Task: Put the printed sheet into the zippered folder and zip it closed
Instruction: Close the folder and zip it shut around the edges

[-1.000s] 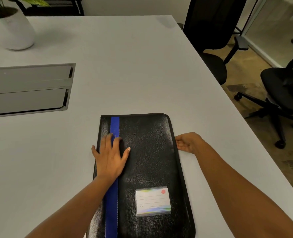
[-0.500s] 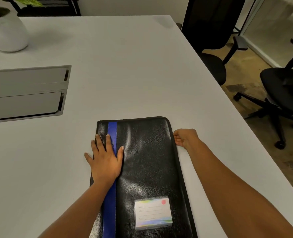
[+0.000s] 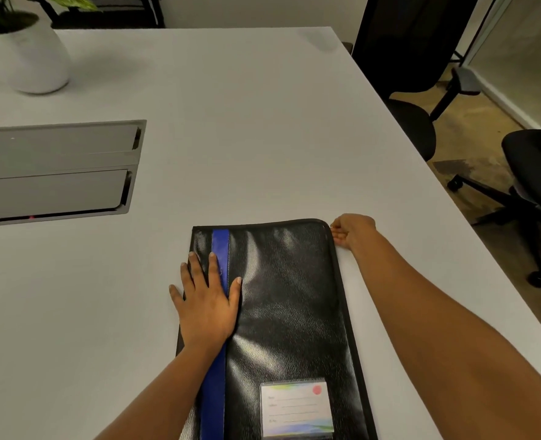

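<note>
Zippered folder (image 3: 288, 296) lying flat at the near edge of white table (image 3: 231, 122).
Left hand (image 3: 205, 309) is pressing flat, fingers spread, across the blue stripe (image 3: 220, 246); right hand (image 3: 351, 230) is curling at the far right corner, pinching the folder's edge. Plant pot (image 3: 37, 61) sitting far left.

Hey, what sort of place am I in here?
Most likely an office meeting room: a big white table with a built-in metal hatch, black swivel chairs on castors beside it, and a potted plant.
</note>
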Available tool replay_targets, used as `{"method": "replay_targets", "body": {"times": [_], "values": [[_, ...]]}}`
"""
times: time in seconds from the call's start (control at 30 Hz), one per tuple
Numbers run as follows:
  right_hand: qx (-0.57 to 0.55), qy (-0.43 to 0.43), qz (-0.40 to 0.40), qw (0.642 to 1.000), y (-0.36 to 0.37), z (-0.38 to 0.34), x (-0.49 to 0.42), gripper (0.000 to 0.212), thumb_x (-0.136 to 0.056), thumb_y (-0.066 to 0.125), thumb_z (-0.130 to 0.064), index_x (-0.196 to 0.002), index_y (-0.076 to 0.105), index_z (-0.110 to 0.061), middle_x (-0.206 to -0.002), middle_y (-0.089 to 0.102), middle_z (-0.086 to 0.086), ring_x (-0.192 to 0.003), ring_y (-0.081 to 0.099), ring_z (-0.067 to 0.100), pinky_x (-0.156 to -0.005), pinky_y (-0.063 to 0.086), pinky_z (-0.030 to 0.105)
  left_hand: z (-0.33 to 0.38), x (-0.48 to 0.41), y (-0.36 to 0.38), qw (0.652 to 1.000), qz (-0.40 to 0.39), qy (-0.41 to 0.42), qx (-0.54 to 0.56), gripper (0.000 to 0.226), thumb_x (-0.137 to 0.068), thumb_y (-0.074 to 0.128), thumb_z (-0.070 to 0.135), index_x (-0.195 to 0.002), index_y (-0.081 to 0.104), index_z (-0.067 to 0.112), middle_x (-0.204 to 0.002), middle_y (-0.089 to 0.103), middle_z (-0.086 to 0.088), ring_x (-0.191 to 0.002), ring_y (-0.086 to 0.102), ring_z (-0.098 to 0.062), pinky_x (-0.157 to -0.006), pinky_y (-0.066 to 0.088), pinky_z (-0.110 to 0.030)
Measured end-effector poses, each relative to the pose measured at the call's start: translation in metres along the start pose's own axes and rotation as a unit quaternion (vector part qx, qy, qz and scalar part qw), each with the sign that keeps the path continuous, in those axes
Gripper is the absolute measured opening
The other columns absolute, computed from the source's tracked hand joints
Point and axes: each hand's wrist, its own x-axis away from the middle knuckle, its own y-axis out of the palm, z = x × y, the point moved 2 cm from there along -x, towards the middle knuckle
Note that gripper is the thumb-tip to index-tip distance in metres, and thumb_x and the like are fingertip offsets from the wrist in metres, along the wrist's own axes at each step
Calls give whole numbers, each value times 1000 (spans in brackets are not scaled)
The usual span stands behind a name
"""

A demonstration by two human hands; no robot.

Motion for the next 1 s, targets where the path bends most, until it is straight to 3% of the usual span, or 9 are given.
{"method": "replay_targets", "body": {"times": [0.07, 0.13, 0.27, 0.43, 0.6, 0.7, 0.77, 0.83, 1.0], "values": [[-16, 2, -22, 1000, 0, 6, -1, 12, -92, 42, 2, -86, 51, -3, -68, 48, 9, -58, 47, 15, -91, 46, 29, 1, 0, 0, 1000, 0, 0, 0, 71, -90, 17, 59, -149, 7, 21, -157, 7, -13, -144, 10, -31, -111, 17, -56], [-34, 4, -39, 999, -1, 14, -5, 18, -92, 43, 1, -77, 52, -2, -70, 51, 7, -59, 49, 14, -87, 49, 25, 2, 0, 0, 1000, 1, -1, -2, 70, -90, 19, 59, -148, 9, 21, -157, 9, -13, -144, 11, -31, -111, 18, -56], [-38, 15, -50, 998, -2, 22, -9, 22, -91, 47, 1, -70, 50, -3, -73, 55, 6, -61, 52, 13, -51, 50, 19, 1, 0, -1, 1000, 7, -2, -5, 69, -91, 25, 57, -148, 14, 20, -156, 13, -15, -143, 15, -33, -110, 22, -57], [65, 13, -14, 998, -1, 6, -22, 25, -90, 48, 2, -65, 49, -1, -67, 52, 9, -58, 50, 15, -75, 49, 25, 1, 1, -1, 1000, 1, -1, -7, 69, -91, 23, 58, -148, 12, 21, -156, 11, -14, -143, 13, -32, -110, 20, -56], [188, -19, 35, 981, 8, -13, -29, 28, -86, 55, 2, -58, 50, -1, -60, 51, 11, -50, 48, 17, -48, 45, 25, 0, 0, 0, 1000, 1, 0, 2, 70, -90, 21, 58, -148, 10, 21, -157, 9, -13, -144, 11, -32, -111, 18, -55], [254, -98, 89, 958, 16, -25, -29, 23, -77, 62, 4, -57, 53, -1, -57, 55, 11, -48, 52, 19, -48, 49, 28, -1, 0, 0, 1000, -4, 1, -4, 70, -90, 18, 59, -149, 6, 22, -157, 6, -12, -144, 9, -30, -112, 18, -54], [296, -128, 94, 942, 22, -30, -27, 13, -74, 63, 3, -64, 56, -2, -65, 59, 10, -62, 59, 23, -61, 54, 31, 0, 0, 1, 1000, -6, 2, -6, 70, -90, 18, 59, -149, 6, 22, -157, 6, -12, -144, 9, -30, -112, 18, -55], [340, -153, 93, 923, 28, -33, -23, 13, -73, 61, 2, -65, 53, -4, -69, 57, 9, -75, 58, 23, -57, 49, 28, 0, 0, 0, 1000, -6, 2, -6, 70, -90, 19, 59, -149, 7, 22, -157, 7, -13, -144, 10, -31, -112, 18, -55], [476, -268, 111, 830, 61, -36, -9, 5, -78, 55, 1, -78, 58, -3, -95, 65, 11, -91, 61, 27, -65, 41, 27, 0, 0, -1, 1000, -7, 2, -8, 72, -88, 12, 61, -149, 5, 23, -157, 5, -12, -145, 8, -30, -112, 17, -54]]}}
